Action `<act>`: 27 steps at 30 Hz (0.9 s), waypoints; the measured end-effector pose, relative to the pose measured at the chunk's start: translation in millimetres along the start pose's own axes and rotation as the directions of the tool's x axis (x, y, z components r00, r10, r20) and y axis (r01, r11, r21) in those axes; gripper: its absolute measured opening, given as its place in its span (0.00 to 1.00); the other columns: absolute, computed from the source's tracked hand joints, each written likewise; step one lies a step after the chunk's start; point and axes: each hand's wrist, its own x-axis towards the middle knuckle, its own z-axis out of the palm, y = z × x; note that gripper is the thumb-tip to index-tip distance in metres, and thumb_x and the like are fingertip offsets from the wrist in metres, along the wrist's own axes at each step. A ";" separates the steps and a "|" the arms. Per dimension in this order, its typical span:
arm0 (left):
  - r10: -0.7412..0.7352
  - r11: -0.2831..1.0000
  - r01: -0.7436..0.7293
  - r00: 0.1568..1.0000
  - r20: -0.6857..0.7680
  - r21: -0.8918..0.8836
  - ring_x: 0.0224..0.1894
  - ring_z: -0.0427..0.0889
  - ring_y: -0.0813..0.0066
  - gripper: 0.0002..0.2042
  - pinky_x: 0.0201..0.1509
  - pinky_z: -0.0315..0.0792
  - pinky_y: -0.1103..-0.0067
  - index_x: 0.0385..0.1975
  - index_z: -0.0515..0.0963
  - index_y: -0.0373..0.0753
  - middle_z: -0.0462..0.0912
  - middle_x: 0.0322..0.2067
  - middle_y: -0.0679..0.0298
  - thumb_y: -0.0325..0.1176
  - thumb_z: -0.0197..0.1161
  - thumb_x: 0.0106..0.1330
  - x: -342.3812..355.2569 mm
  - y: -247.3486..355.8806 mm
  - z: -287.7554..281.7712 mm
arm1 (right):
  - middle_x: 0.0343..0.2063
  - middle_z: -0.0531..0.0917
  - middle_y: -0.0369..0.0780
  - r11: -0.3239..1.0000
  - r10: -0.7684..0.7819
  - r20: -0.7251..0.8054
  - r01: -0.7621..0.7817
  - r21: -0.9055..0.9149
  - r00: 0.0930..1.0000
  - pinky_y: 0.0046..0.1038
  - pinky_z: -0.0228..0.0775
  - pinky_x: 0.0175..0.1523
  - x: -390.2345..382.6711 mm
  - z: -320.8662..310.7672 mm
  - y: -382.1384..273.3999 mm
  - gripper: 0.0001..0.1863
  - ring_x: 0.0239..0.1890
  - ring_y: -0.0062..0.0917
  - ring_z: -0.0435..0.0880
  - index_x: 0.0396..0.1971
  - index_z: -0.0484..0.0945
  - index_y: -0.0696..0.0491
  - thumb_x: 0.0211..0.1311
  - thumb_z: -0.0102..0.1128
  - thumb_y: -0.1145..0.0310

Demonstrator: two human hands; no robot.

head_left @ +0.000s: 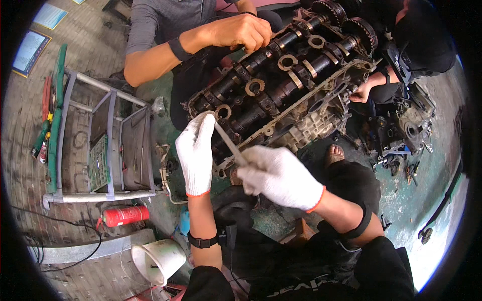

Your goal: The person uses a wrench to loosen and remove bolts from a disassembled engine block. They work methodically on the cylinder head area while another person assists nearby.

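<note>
White knitted gloves with orange cuffs cover both my hands. My right hand (281, 176) is closed around the near end of a straight grey metal bar tool (229, 140). The bar slants up and left to my left hand (197, 153), whose fingers are pressed together at its far end. That end is partly hidden, so the tool's exact kind cannot be made out. Both hands are at the near left end of a large open engine cylinder head (281, 131). Its two dark, oily camshafts (281, 96) lie exposed, with toothed sprockets (362, 36) at the far right.
Across the engine, another person's hand (246, 32) rests near a camshaft. A second person's hand (362, 93) reaches in at the right, beside metal engine parts (401, 125). A metal-framed rack (103, 195), red fire extinguisher (125, 215) and white bucket (159, 261) stand left.
</note>
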 end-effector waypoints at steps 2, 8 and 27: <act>-0.017 1.000 0.017 1.000 0.017 0.012 0.48 0.81 0.76 0.16 0.58 0.71 0.78 0.49 0.83 0.28 0.87 0.44 0.60 0.36 0.62 0.73 0.6 -0.7 0.9 | 0.24 0.82 0.37 0.997 -0.037 -0.110 0.045 0.070 0.993 0.21 0.73 0.35 -0.5 -9.0 -5.2 0.14 0.26 0.16 0.79 0.49 0.77 0.65 0.70 0.58 0.72; -0.016 0.999 0.014 0.999 0.039 0.043 0.48 0.81 0.75 0.18 0.59 0.71 0.78 0.50 0.82 0.27 0.87 0.44 0.58 0.37 0.63 0.72 -0.8 -1.4 5.7 | 0.30 0.84 0.38 0.951 -0.106 -0.305 0.186 0.246 0.946 0.19 0.74 0.37 -0.9 -27.9 -16.7 0.16 0.30 0.15 0.81 0.52 0.75 0.65 0.73 0.56 0.70; 0.007 0.998 -0.010 0.999 0.047 0.067 0.45 0.82 0.77 0.16 0.55 0.73 0.79 0.49 0.83 0.28 0.88 0.42 0.59 0.36 0.63 0.72 1.5 -0.9 8.3 | 0.26 0.86 0.41 0.977 0.048 -0.053 -0.036 0.212 0.997 0.21 0.77 0.36 -14.6 27.8 12.1 0.19 0.28 0.19 0.84 0.57 0.71 0.67 0.74 0.52 0.69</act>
